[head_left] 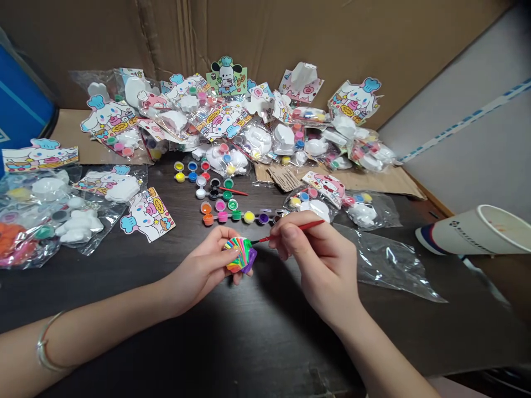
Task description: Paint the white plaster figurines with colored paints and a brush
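Between the thumb and fingers of my left hand is a small painted figurine, striped in several bright colours with purple along its right edge. Its exact shape is partly covered by my fingers. My right hand pinches a thin red paintbrush, whose dark tip meets the green area at the figurine's upper right. Just beyond my hands stand open paint pots in joined strips, with orange, pink, green, yellow and purple among them. A second red paintbrush rests by the black and green pots.
Bagged white figurines with paints are heaped along the cardboard at the back. More bags lie at the left, near a loose printed card. An empty clear bag lies right of my hand. A paper cup is at the far right.
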